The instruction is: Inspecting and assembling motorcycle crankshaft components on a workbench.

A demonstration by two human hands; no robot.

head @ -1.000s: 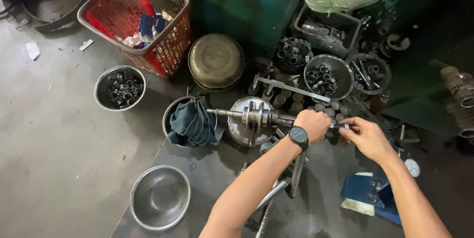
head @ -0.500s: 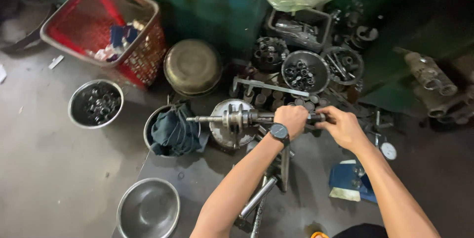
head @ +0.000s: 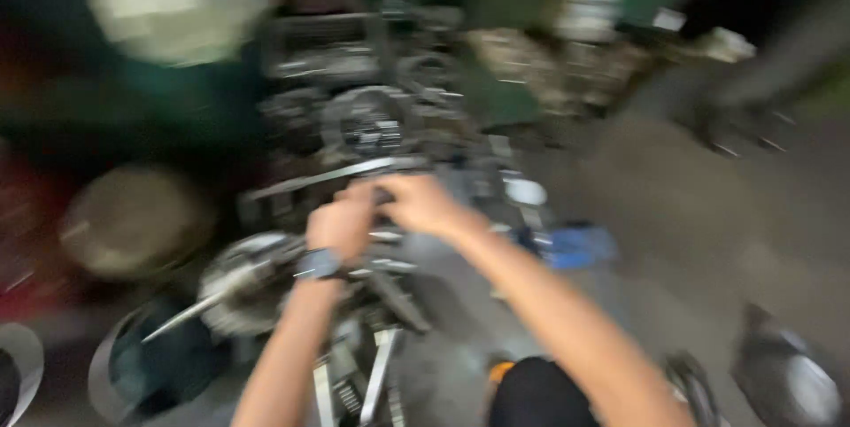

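Plainly, both hands are closed on the same long metal shaft point(head: 266, 281), though heavy motion blur hides the fingers' exact set. The left hand point(head: 341, 225), with a wristwatch point(head: 319, 263) on its wrist, is curled into a fist over the shaft's middle; the right hand point(head: 423, 204) wraps the end just beside it, the two knuckle-rows almost touching. Neither hand is spread wide; both look clenched on the part.

From the left fingers the shaft runs down and away to a pointed tip, passing through a round metal flange or disc point(head: 243, 281) that sits just outside the left fist. Gripping at two close points likely steadies the heavy piece while it rests across a metal stand point(head: 372, 374) below the wrists.

Beyond the fingertips, a flat metal bar point(head: 328, 174) lies across the clutter, and further out a round pan point(head: 372, 121) holds what seem to be small dark metal parts; the blur makes them hard to tell. Well out from the left hand sits a brassy bowl point(head: 133, 219), its contents unseen. Below the shaft's tip is a dark basin point(head: 115, 374) with something dark inside. Just past the right forearm lies a blue object point(head: 575, 245).
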